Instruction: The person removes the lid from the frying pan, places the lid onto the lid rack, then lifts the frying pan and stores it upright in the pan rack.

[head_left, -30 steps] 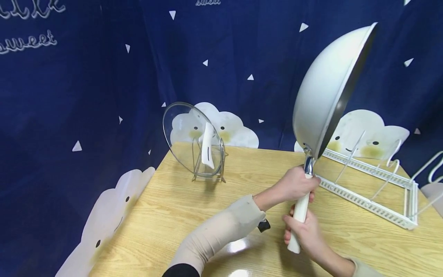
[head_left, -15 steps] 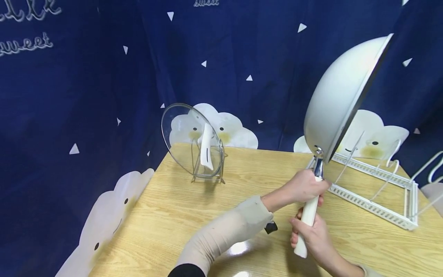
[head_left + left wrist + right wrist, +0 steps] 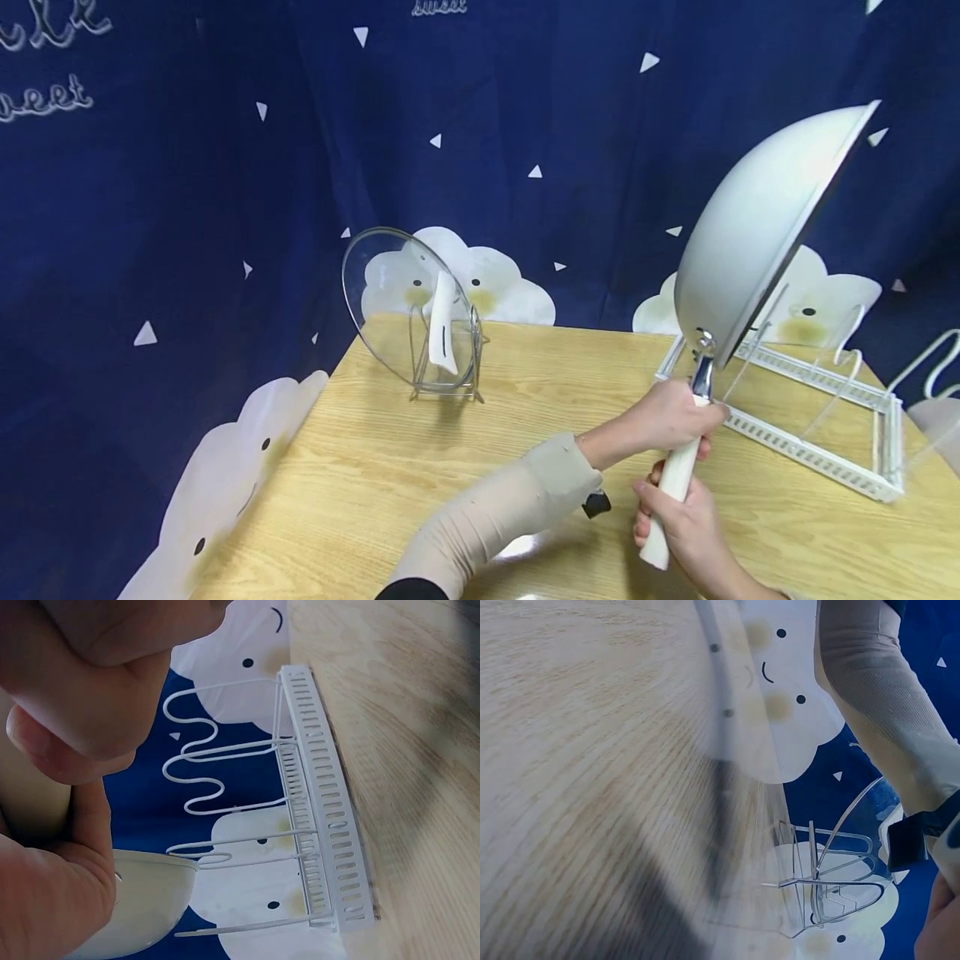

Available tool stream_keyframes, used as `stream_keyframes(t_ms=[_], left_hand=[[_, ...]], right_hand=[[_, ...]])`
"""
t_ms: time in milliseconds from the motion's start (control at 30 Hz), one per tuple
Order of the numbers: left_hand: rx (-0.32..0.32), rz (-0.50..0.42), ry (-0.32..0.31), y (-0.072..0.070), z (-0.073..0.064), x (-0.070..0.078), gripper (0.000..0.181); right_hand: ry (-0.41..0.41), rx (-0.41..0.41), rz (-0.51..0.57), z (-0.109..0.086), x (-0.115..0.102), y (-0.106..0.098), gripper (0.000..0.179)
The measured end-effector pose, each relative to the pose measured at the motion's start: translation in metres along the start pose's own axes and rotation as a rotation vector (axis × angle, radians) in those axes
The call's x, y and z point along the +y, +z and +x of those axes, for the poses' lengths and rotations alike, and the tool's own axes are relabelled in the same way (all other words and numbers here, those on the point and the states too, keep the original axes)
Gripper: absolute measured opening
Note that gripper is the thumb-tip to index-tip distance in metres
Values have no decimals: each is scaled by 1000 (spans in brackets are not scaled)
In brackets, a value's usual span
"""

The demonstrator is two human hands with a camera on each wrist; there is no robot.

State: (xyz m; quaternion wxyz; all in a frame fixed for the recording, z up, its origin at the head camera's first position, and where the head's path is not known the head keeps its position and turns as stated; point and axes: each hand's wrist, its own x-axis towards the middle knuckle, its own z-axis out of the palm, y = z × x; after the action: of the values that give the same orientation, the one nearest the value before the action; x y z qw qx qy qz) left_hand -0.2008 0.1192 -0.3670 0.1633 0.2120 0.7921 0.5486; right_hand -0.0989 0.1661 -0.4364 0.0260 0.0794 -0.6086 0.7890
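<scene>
A white wok [image 3: 750,225] with a long pale handle [image 3: 678,471] is held up, tilted to the right, its outer side facing left. My left hand [image 3: 671,417] grips the handle near the metal neck. Lower down, my right hand [image 3: 686,521] holds the same handle close to its end. Behind and to the right of the wok, a white slotted rack [image 3: 813,458] with wire dividers stands on the table; the wok hides part of it. In the left wrist view the rack [image 3: 330,795] stands beyond the fingers, and the wok's bowl [image 3: 142,900] shows below.
A glass lid [image 3: 382,333] with a white handle [image 3: 444,325] leans in a wire stand [image 3: 480,358] at the table's back left. The wooden table [image 3: 360,500] ends before a dark blue curtain [image 3: 225,167] with cloud prints.
Both hands have carried the wok to the right and a little lower, tilting it further right, nearer the white rack. The lid and its stand have stayed put.
</scene>
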Motion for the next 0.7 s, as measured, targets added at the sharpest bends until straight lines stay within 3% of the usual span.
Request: stream_keyframes(t_ms=[200,567,700], left_hand=[[-28,29,14,4,-1,-1,34],[-47,111,56,8,-2,-6,35],[-43,89,46,8,-3,-5,34]], right_hand=[[-20,-15,1,-3,1,-4,18],[21,23,-1,-9,5,-3,18],[22,21,22,-10,4,-2,18]])
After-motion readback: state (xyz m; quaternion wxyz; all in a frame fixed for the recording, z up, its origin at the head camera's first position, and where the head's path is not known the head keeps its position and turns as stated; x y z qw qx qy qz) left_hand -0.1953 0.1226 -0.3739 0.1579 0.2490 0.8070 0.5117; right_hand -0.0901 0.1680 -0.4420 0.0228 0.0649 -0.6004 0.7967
